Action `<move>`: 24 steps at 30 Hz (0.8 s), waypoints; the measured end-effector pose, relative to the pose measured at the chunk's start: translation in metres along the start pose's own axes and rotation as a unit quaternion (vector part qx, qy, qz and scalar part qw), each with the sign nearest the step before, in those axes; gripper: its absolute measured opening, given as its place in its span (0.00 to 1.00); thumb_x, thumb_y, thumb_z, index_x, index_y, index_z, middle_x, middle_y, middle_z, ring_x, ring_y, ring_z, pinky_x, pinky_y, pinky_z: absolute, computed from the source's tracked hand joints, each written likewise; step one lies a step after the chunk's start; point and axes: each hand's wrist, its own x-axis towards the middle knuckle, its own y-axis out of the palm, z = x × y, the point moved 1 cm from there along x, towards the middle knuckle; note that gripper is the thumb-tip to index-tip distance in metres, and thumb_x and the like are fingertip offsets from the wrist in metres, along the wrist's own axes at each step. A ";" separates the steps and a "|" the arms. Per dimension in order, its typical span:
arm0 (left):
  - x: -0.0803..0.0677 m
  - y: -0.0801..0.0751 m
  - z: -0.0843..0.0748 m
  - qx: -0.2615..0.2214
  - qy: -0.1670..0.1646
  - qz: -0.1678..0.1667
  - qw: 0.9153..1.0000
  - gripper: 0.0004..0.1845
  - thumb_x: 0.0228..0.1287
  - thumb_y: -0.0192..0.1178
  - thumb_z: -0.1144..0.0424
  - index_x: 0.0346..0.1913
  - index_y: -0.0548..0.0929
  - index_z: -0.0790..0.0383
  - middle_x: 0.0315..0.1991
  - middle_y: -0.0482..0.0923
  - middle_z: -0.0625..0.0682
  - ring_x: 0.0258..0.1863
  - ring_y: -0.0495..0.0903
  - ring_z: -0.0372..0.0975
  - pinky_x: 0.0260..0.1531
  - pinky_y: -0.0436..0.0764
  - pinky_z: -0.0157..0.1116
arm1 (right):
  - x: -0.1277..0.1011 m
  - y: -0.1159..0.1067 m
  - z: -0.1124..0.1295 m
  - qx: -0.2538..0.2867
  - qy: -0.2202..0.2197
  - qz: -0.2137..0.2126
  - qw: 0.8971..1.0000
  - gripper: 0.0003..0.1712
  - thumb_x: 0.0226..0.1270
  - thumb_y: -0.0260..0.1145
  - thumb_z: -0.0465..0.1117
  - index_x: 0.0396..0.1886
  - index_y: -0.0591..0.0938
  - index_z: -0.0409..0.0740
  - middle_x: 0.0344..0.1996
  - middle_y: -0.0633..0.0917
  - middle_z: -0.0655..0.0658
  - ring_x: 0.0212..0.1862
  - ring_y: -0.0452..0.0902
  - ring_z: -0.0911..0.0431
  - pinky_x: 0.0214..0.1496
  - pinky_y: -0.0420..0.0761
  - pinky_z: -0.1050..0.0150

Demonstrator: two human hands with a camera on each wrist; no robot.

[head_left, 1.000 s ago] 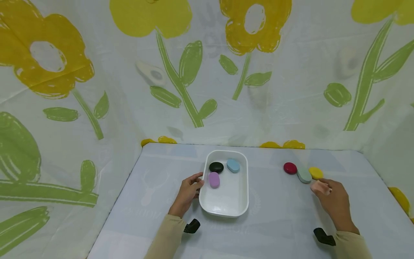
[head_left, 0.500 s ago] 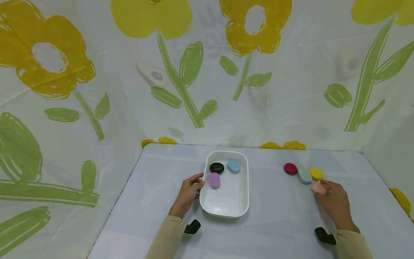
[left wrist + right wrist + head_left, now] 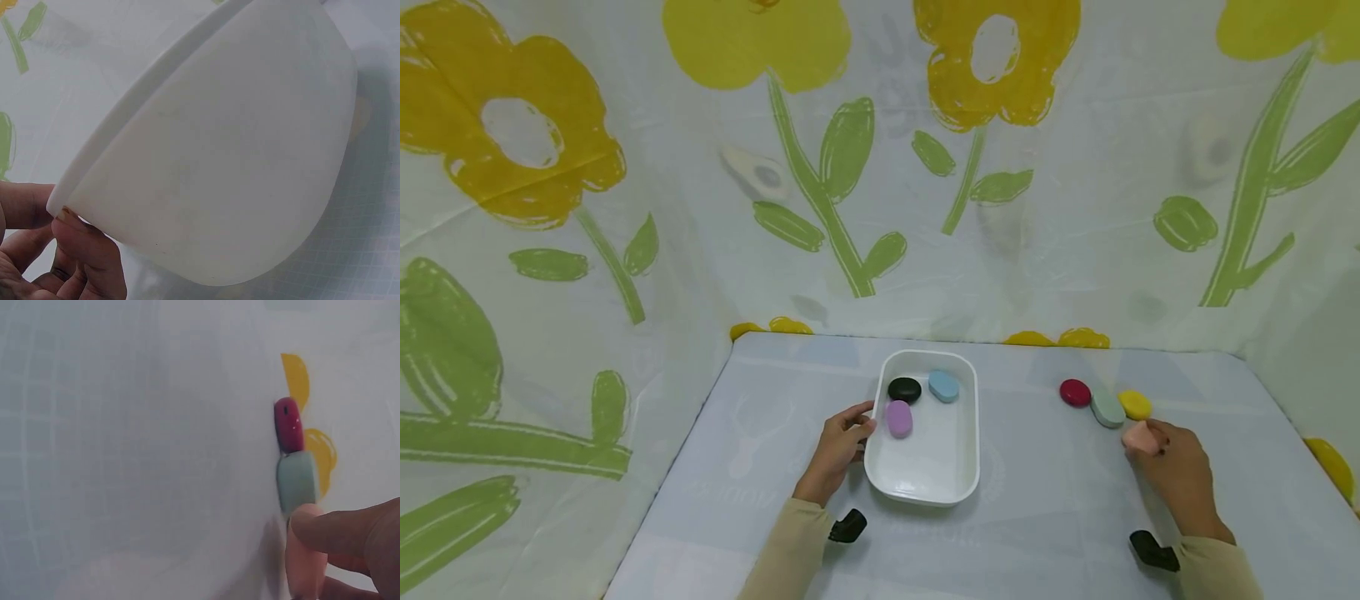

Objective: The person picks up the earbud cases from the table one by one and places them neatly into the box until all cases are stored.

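No legible text or labels.

The head view looks forward and down from above onto the table (image 3: 1045, 500), taking in both hands; the left wrist view sits very close to the white tray (image 3: 237, 162), facing its outer wall; the right wrist view faces the pebbles (image 3: 297, 481) closely, also seen from the head.

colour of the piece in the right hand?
Pale peach-pink piece, pinched by the right hand; clearest in the head view.
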 end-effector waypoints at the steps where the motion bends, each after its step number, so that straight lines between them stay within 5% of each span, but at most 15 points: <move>1: 0.000 0.000 0.000 0.000 0.001 0.000 1.000 0.24 0.80 0.59 0.66 0.73 0.75 0.70 0.48 0.78 0.59 0.30 0.81 0.41 0.26 0.79 0.35 | -0.001 -0.001 0.001 -0.001 0.006 0.001 1.000 0.37 0.72 0.66 0.33 0.71 0.65 0.15 0.64 0.68 0.14 0.64 0.66 0.22 0.66 0.69 0.27; 14: 0.002 0.001 0.001 0.000 -0.004 0.001 1.000 0.24 0.80 0.59 0.66 0.73 0.76 0.68 0.49 0.77 0.61 0.30 0.79 0.41 0.25 0.78 0.34 | -0.023 -0.001 0.043 0.043 -0.036 -0.052 0.997 0.35 0.70 0.69 0.28 0.72 0.68 0.19 0.66 0.69 0.18 0.67 0.66 0.25 0.63 0.74 0.30; 24: 0.000 0.001 0.001 0.000 -0.011 -0.002 1.000 0.24 0.79 0.59 0.66 0.73 0.76 0.67 0.48 0.78 0.59 0.30 0.79 0.40 0.25 0.78 0.34 | -0.039 0.023 0.088 0.070 -0.152 -0.036 0.985 0.35 0.63 0.77 0.26 0.68 0.74 0.23 0.61 0.75 0.23 0.61 0.72 0.30 0.58 0.78 0.35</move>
